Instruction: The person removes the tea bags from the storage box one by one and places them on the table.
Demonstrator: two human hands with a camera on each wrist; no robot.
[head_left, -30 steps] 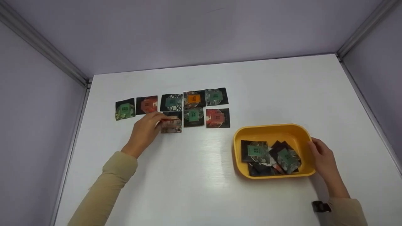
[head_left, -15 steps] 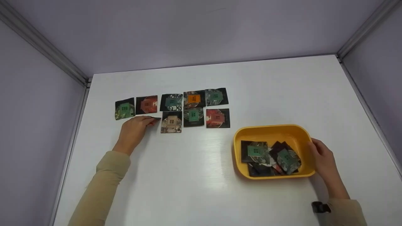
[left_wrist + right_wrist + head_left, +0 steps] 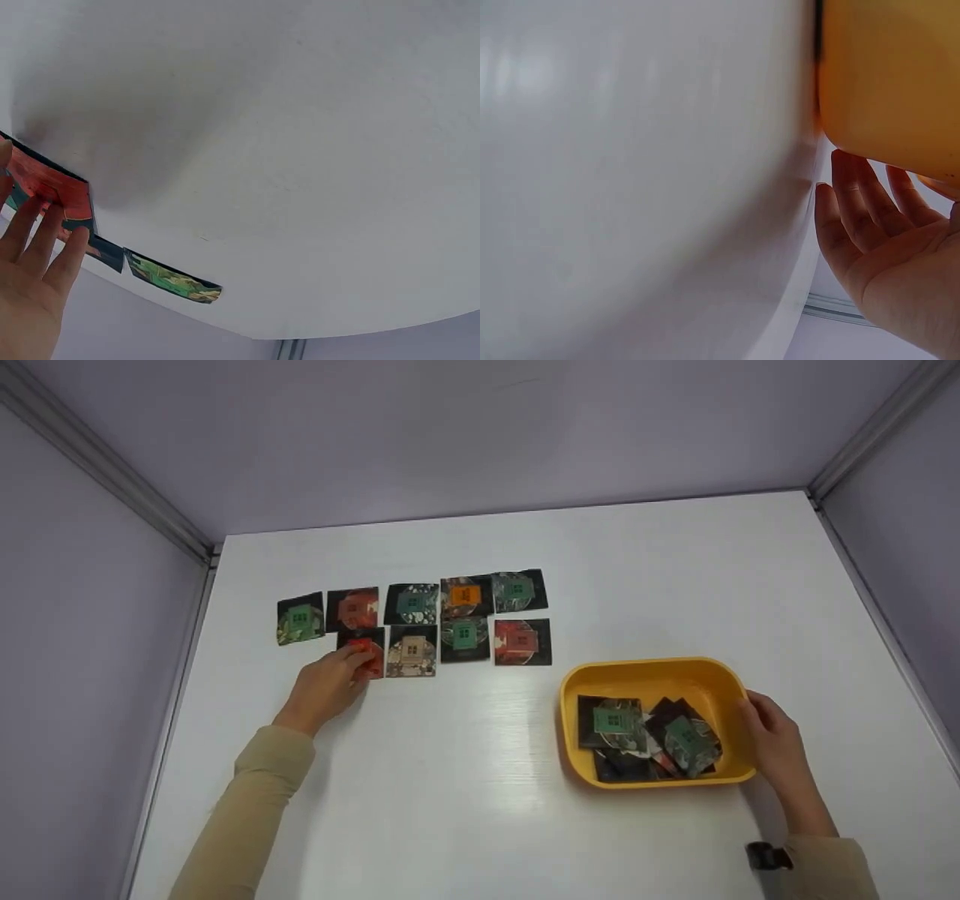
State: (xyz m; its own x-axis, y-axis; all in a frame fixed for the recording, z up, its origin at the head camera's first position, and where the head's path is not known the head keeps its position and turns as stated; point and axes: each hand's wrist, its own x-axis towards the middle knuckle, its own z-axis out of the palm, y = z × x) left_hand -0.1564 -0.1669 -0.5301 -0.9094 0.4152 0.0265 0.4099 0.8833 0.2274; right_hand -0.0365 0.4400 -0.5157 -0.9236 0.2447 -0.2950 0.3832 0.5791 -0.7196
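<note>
i'm seeing, in the left-wrist view, the left hand [image 3: 31,285] spreading straight outer fingers over a flat, square, red-and-black packet [image 3: 66,193]; the head view is placing it just left of a beige-and-black packet [image 3: 412,651] in the lower row. thumb and index are getting cut off, so i can't tell whether they're pinching. the right hand [image 3: 778,746] is gripping a yellow, rounded rectangular tray [image 3: 645,669]; the right-wrist view is revealing fingers hidden from above. earlier, the red-and-black packet was showing edge-on; now it's lying printed side up.
</note>
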